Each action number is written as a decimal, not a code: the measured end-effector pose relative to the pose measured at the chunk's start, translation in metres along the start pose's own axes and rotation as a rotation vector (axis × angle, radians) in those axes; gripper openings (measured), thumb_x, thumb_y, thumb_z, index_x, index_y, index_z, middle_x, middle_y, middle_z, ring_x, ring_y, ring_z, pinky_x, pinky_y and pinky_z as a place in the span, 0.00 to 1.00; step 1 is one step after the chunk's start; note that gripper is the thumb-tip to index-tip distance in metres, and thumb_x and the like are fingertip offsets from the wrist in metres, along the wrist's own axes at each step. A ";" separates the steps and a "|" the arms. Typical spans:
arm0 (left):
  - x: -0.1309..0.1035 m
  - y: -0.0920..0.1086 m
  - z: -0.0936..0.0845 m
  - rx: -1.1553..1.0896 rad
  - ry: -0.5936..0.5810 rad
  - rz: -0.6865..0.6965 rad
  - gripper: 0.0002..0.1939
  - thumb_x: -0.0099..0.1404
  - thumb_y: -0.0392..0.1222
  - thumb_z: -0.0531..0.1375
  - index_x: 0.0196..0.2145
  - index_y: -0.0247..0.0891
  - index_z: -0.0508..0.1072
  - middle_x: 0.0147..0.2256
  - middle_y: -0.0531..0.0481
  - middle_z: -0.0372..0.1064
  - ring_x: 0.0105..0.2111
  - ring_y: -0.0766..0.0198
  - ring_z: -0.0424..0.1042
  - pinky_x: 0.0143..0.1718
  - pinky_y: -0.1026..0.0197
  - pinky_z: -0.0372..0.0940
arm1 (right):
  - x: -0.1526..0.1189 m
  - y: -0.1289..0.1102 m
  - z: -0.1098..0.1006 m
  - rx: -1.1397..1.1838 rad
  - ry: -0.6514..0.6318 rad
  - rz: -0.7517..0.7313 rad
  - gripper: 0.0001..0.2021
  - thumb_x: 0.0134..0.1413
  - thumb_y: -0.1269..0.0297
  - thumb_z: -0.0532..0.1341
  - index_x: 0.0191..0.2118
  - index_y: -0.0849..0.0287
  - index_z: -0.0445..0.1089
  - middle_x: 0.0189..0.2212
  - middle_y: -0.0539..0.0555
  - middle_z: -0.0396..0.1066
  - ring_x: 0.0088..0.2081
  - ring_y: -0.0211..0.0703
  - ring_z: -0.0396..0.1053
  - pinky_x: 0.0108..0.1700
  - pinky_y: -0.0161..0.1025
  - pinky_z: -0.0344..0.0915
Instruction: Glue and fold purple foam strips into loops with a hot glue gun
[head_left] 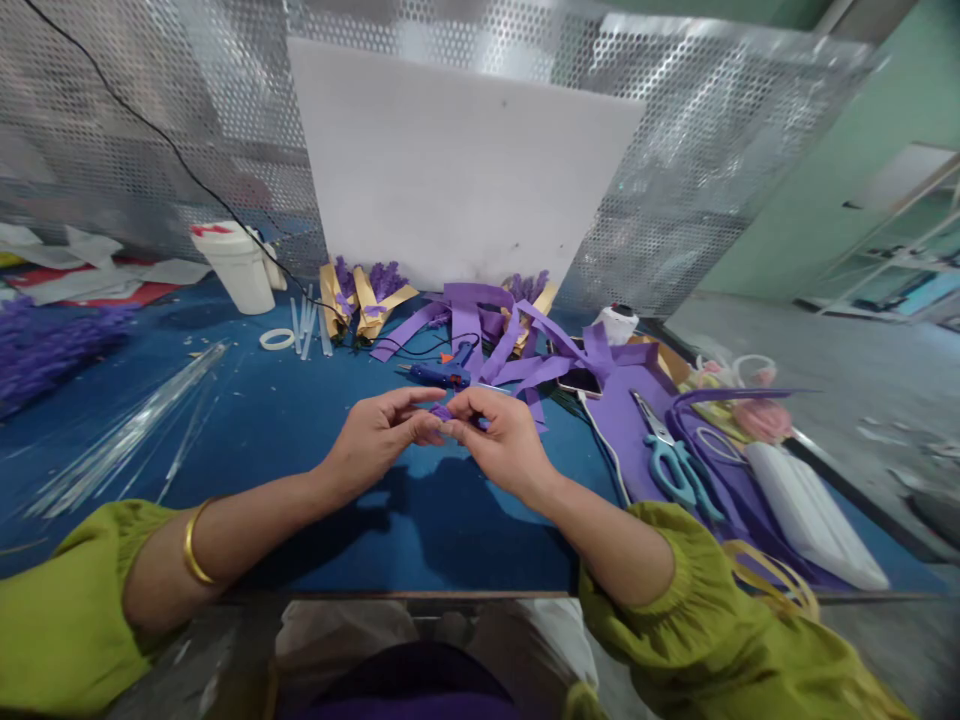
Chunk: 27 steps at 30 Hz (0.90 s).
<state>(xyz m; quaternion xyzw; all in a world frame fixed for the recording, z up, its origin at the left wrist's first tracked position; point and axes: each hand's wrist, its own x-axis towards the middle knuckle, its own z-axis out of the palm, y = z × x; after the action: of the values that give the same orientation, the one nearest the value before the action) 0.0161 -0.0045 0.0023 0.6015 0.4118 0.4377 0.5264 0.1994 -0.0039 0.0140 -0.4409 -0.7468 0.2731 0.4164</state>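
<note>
My left hand (394,420) and my right hand (499,430) meet above the blue table, fingertips pinched together. Between them is a small purple piece (441,411), mostly covered by the fingers; whether it is paper or flower I cannot tell. Just beyond the hands lies a blue glue gun (442,375) with an orange trigger. Purple paper strips (469,300) are heaped behind it. Small bunches of purple flowers wrapped in tan paper (371,315) lean near the white board.
To the right are teal-handled scissors (679,475), purple sheets (630,400), a phone (581,380) with a white cable and a white block (814,515). Leftward are clear glue sticks (306,325), a tape roll (277,340), a white bin (236,270), thin wires (142,430) and purple flower stems (52,345).
</note>
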 end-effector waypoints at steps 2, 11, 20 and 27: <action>0.001 0.000 0.000 -0.007 -0.056 0.009 0.25 0.54 0.50 0.71 0.48 0.36 0.78 0.41 0.46 0.81 0.40 0.55 0.79 0.45 0.56 0.72 | 0.000 0.001 0.000 -0.007 -0.004 -0.001 0.04 0.53 0.66 0.65 0.29 0.58 0.72 0.24 0.48 0.70 0.27 0.37 0.65 0.31 0.35 0.59; 0.000 0.001 -0.002 -0.018 -0.041 -0.061 0.14 0.56 0.46 0.69 0.38 0.37 0.84 0.34 0.47 0.81 0.35 0.59 0.77 0.41 0.59 0.72 | 0.002 0.000 -0.001 0.042 -0.092 0.047 0.03 0.55 0.68 0.62 0.35 0.58 0.74 0.25 0.48 0.72 0.29 0.37 0.67 0.32 0.34 0.60; 0.003 0.008 -0.008 -0.091 0.154 -0.053 0.17 0.52 0.50 0.72 0.35 0.35 0.83 0.29 0.47 0.79 0.31 0.57 0.78 0.40 0.57 0.74 | 0.007 0.008 -0.012 -0.042 -0.116 0.155 0.08 0.50 0.64 0.67 0.38 0.57 0.73 0.27 0.46 0.70 0.28 0.36 0.63 0.32 0.35 0.57; 0.010 0.000 -0.012 -0.288 0.204 -0.087 0.16 0.50 0.48 0.74 0.34 0.35 0.82 0.29 0.49 0.79 0.29 0.61 0.78 0.37 0.60 0.73 | 0.011 0.009 -0.016 0.057 -0.062 0.138 0.06 0.52 0.63 0.67 0.30 0.59 0.75 0.22 0.45 0.67 0.25 0.35 0.59 0.30 0.35 0.55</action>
<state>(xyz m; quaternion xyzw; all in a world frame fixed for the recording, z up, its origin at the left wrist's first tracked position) 0.0071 0.0081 0.0040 0.4541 0.4218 0.5277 0.5809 0.2142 0.0102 0.0197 -0.4707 -0.7189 0.3359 0.3858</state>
